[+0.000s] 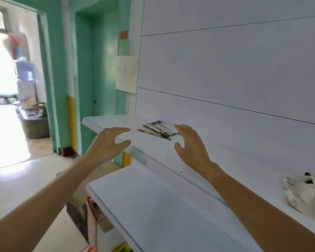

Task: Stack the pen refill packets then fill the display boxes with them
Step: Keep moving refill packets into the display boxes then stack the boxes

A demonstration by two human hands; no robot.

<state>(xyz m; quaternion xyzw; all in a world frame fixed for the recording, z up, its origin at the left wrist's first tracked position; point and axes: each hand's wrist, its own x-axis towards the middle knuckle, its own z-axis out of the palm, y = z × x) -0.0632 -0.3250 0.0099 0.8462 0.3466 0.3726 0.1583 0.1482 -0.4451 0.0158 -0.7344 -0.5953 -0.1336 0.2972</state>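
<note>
A small pile of pen refill packets [158, 129] lies on the top white shelf [216, 142], close to the wall. The person's left hand [109, 142] is up in front of the shelf edge, left of the pile. Its fingers are spread and hold nothing. The right hand [191, 144] is just beside the pile's right end, also spread wide and holding nothing. The white display boxes [305, 193] sit far to the right on the lower shelf [153, 206].

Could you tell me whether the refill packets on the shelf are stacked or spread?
Spread: the slim dark-and-white pen refill packets lie fanned on the white shelf, edges offset.
</note>
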